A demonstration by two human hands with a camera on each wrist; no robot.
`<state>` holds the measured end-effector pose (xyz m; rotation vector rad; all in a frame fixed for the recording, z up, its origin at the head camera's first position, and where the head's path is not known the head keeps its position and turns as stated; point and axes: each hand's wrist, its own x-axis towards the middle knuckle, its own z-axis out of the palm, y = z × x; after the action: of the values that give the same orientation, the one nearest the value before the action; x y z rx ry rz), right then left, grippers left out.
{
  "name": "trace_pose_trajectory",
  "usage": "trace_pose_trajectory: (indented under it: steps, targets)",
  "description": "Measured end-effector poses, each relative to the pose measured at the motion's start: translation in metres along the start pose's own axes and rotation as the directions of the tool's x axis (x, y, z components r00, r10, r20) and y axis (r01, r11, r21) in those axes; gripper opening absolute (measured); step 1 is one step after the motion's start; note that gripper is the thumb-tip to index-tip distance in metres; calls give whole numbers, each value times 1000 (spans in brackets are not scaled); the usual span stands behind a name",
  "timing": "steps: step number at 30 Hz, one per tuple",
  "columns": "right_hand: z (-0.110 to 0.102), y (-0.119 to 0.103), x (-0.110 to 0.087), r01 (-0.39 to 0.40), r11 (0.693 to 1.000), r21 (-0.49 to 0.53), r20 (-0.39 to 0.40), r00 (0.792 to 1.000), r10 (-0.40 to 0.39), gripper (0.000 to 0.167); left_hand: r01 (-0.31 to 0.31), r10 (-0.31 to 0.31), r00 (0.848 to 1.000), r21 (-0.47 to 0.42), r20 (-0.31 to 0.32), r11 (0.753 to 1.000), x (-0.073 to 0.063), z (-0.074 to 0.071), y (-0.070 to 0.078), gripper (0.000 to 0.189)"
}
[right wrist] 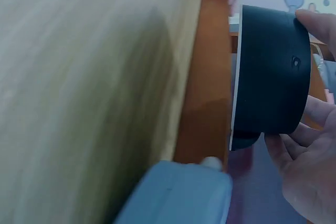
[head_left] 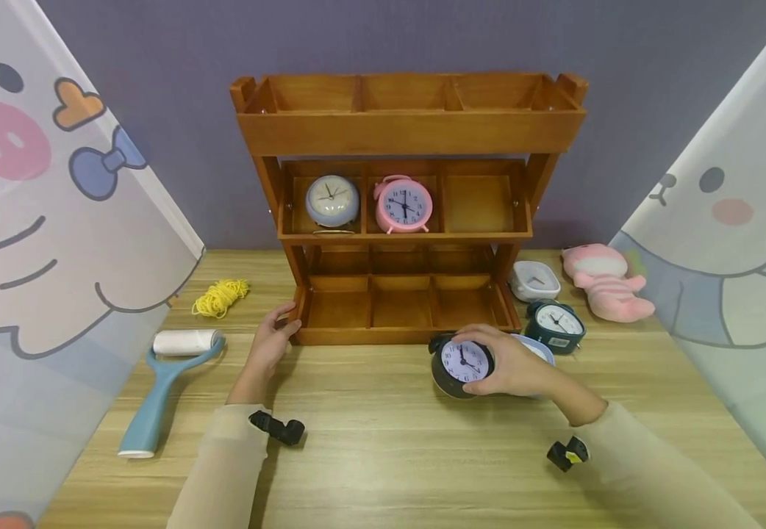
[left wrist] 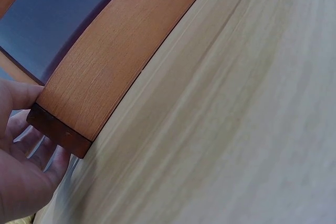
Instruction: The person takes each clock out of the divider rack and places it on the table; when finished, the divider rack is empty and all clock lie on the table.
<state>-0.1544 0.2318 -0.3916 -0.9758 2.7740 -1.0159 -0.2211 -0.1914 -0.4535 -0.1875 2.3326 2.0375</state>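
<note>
My right hand (head_left: pixel 505 364) grips a round black alarm clock (head_left: pixel 464 361) by its rim, in front of the shelf's lower right part. Its white face points up toward the head camera. In the right wrist view the clock's dark side (right wrist: pixel 273 69) shows between thumb and fingers. At the lower left corner of a brown wooden shelf (head_left: pixel 409 132), my left hand (head_left: pixel 272 344) holds the end, thumb at the front edge and fingers round the side (left wrist: pixel 58 129). A pale blue round clock (head_left: pixel 332 200) and a pink alarm clock (head_left: pixel 404 205) stand in the middle tier's left and centre compartments.
Right of the shelf are a white square clock (head_left: pixel 534 281), a dark green alarm clock (head_left: pixel 556 325), a light blue clock (head_left: pixel 535 348) partly behind my right hand, and a pink plush toy (head_left: pixel 604 283). Yellow cord (head_left: pixel 220 297) and a blue-handled lint roller (head_left: pixel 165 389) lie left.
</note>
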Motion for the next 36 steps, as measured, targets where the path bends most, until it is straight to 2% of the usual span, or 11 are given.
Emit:
trace_pose_trajectory:
  steps: [13, 15, 20, 23, 30, 36]
  targets:
    - [12, 22, 2, -23, 999, -38, 127, 992, 28, 64, 9, -9, 1000, 21, -13, 1000, -1, 0, 0, 48]
    - [13, 23, 2, -33, 999, -39, 140, 989, 39, 64, 19, -19, 1000, 4, -2, 1000, -7, 1, 8, 48]
    - [14, 25, 2, -51, 997, -64, 169, 984, 61, 63, 32, -32, 999, -15, 10, 999, -7, 1, 10, 50]
    - [12, 24, 3, -52, 996, -79, 180, 981, 65, 63, 17, -17, 1000, -2, -3, 1000, -2, 0, 2, 49]
    - [9, 27, 3, -19, 996, -83, 223, 974, 37, 64, 17, -17, 1000, -44, -9, 999, -1, 1, 0, 48]
    - [9, 29, 2, -9, 997, -81, 238, 971, 28, 64, 11, -12, 1000, -19, -9, 1000, -1, 1, -2, 48]
